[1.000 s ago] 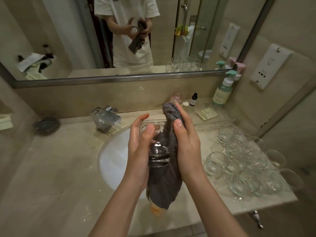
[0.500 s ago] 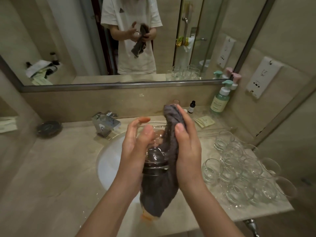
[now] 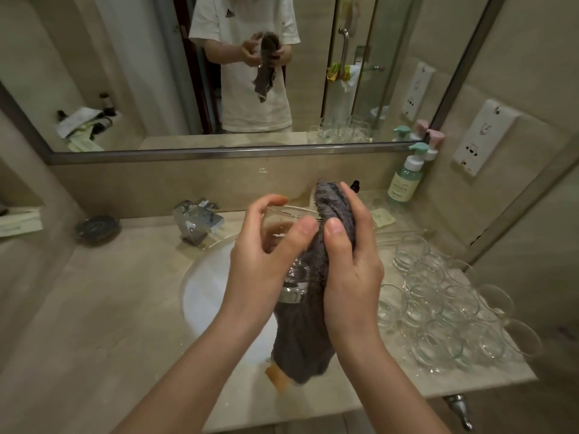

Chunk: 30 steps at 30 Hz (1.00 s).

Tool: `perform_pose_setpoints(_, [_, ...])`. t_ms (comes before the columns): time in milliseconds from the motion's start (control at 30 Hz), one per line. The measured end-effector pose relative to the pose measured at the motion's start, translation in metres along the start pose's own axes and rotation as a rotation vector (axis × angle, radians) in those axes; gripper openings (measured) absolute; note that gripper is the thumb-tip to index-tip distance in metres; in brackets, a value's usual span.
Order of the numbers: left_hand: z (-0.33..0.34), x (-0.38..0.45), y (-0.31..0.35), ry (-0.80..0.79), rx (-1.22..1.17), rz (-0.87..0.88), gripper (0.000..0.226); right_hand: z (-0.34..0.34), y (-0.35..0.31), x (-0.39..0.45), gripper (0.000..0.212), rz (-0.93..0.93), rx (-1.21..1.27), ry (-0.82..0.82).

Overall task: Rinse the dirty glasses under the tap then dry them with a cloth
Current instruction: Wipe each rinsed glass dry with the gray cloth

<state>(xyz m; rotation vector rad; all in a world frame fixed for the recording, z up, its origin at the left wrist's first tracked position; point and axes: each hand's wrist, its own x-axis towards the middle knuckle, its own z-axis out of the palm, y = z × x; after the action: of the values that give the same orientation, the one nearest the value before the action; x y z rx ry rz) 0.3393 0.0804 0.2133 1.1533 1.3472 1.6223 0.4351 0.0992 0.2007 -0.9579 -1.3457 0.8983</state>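
Mostly cloth-hidden glass [image 3: 293, 278], both hands' curled fingers [image 3: 336, 228] gripping glass and cloth [image 3: 308, 333].

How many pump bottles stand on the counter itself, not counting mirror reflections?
2. The green pump bottle stands in the far right corner by the mirror; the pink-topped pump bottle is right behind it, mostly hidden. More could be hidden behind them.

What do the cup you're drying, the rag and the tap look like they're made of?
Glass: clear glass by the look, see-through with a thick bright base. Cloth: dark grey terry or microfibre, fuzzy pile, hangs limp. Tap: polished metal, probably chrome-plated, with mirror-like angular faces. The left hand holds the glass; the right hand grips the cloth.
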Motion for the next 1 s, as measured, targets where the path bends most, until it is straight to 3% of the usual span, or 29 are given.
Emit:
perform_pose_setpoints(167, [-0.001,-0.003,-0.008,-0.068,-0.236,-0.206,0.043,-0.005,0.008,0.004,0.041,0.112,0.194,-0.021])
perform_pose_setpoints(300, [0.000,0.000,-0.013,0.096,-0.037,-0.073,0.050,-0.005,0.007,-0.003,0.034,0.096,0.119,0.013])
perform_pose_setpoints(500, [0.005,-0.009,-0.011,0.107,0.127,0.053,0.051,0.001,0.001,-0.007,0.038,-0.015,-0.015,0.044])
perform_pose_setpoints(600, [0.001,0.000,-0.007,0.057,-0.015,0.021,0.052,0.002,0.000,-0.003,0.040,-0.016,0.028,0.025])
perform_pose_setpoints(733, [-0.003,0.003,-0.011,-0.038,-0.236,-0.135,0.056,-0.002,0.007,0.010,0.046,0.128,0.257,-0.046])
perform_pose_setpoints(900, [0.000,0.006,-0.021,0.176,0.033,-0.032,0.050,0.001,0.013,0.008,0.033,0.103,0.134,-0.003])
perform_pose_setpoints(1000, [0.002,0.002,-0.021,0.165,0.127,0.003,0.045,0.004,0.014,0.001,0.038,0.067,0.040,0.038])
